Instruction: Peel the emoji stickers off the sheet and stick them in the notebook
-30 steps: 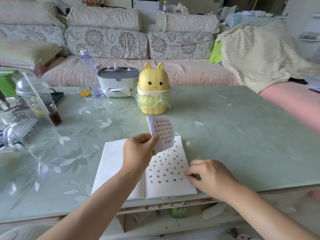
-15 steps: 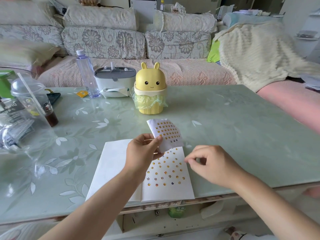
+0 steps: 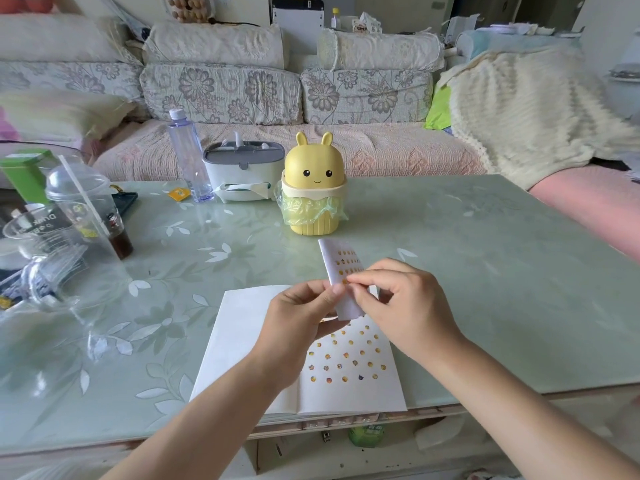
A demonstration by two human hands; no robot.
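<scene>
Table [image 3: 485, 271] lies open right of the notebook [image 3: 249, 327]; yellow bin [image 3: 313, 188] behind, cups [image 3: 79, 209] crowd left.

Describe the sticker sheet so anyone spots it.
On the green table, find the open white notebook at the near edge. Above it, the left hand and right hand pinch the sticker sheet: small, white, lifted, its yellow emoji in tight rows, not scattered like the notebook's.

Clear cup [image 3: 52, 233], 9 o'clock: white print, seen reversed through the wall, appears to read "Drink". The line beneath it is too small to read. Yellow packet [image 3: 178, 194], 11 o'clock: print illegible. No other legible text.
</scene>
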